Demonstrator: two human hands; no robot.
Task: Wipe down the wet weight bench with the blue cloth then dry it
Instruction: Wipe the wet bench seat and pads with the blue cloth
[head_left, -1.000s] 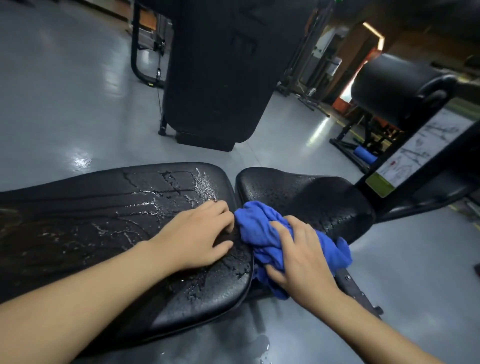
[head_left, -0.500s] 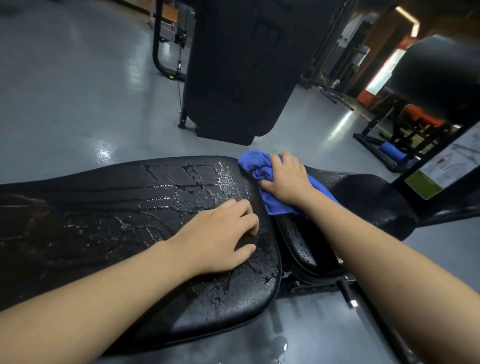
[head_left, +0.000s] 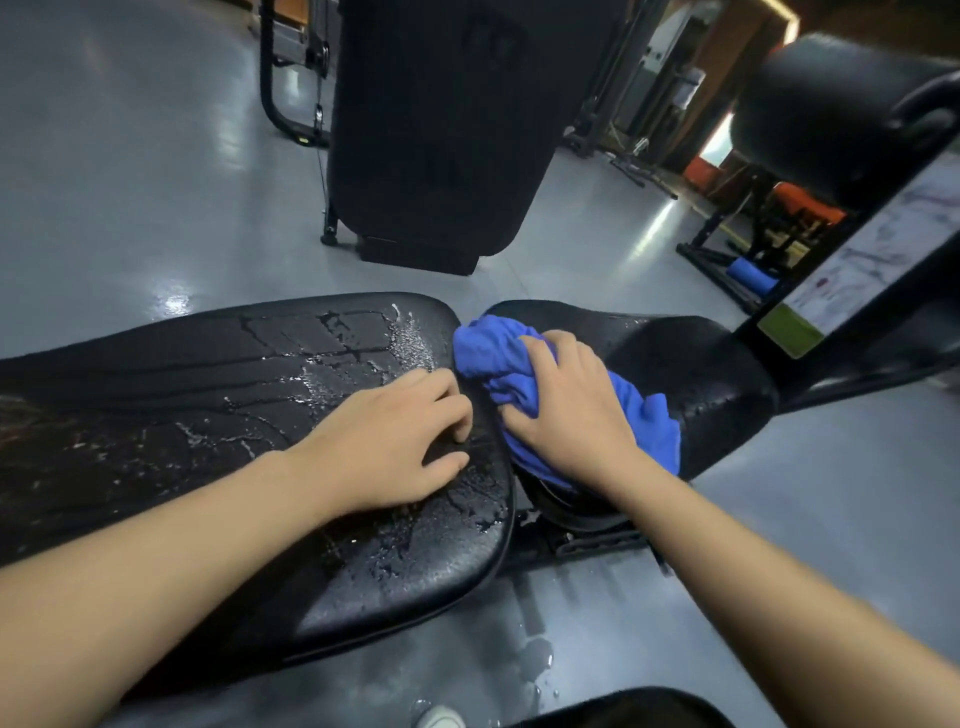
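Note:
The black weight bench has a long back pad (head_left: 218, 395) covered in streaks and beads of water, and a smaller seat pad (head_left: 691, 374) to its right. My left hand (head_left: 395, 441) rests palm down near the right end of the long pad, fingers curled, holding nothing. A bunched blue cloth (head_left: 498, 348) lies on the near left part of the seat pad, beside the gap between the pads. My right hand (head_left: 566, 410) presses down on it and grips it.
Water has pooled on the grey floor (head_left: 530, 660) under the bench. A tall black padded machine (head_left: 441, 130) stands behind the bench. At right are a black roller pad (head_left: 826, 114), an instruction placard (head_left: 883, 260) and a rack with a blue roller (head_left: 750, 275).
My right hand has dragged the cloth from the far edge of the seat pad back toward me along the gap. My left hand has stayed put on the long pad.

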